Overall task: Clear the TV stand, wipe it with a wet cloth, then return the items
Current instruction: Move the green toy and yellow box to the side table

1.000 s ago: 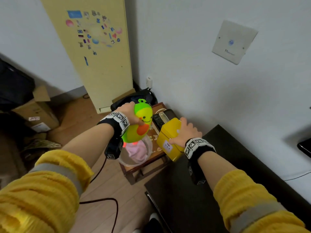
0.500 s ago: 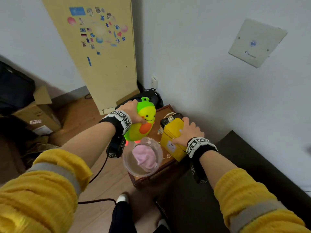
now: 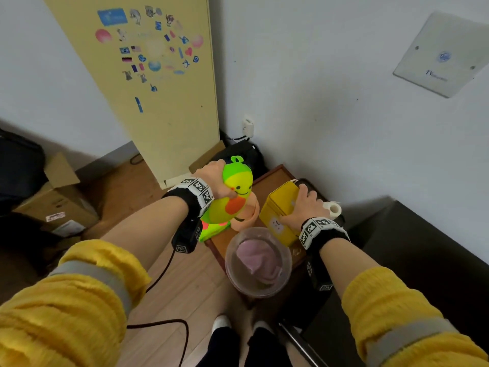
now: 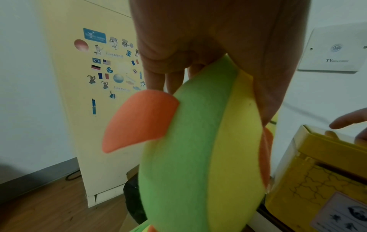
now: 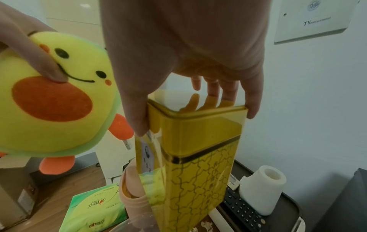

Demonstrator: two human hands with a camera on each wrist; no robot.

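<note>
With my left hand (image 3: 211,178) wrapped round the head of the avocado plush (image 3: 232,197), thumb pressed into its face, the toy hangs above the left part of the small wooden tabletop (image 3: 275,178). My right hand (image 3: 301,207) clamps the lid end of the yellow tin (image 3: 277,215) from above, thumb on one side, fingers over the far edge. Whether the tin's base is touching the tabletop I cannot tell.

Around them: clear bowl (image 3: 258,263) with a pink cloth (image 3: 258,258) at the near edge, peach cup (image 5: 135,199) and green tissue pack (image 5: 95,208) beneath the plush, remote (image 5: 240,210) and white roll (image 5: 262,190) on a dark tray (image 5: 286,211) to the right. The black TV stand (image 3: 412,260) lies further right.

Risks, as I judge them:
- Grip is on the tin's lid only; if the lid is loose, the body could drop onto the bowl or remote.
- Plush feet dangle near the cup; a low swing could tip it.
- Bowl overhangs the near edge; a nudge from my wrist could spill it.
</note>
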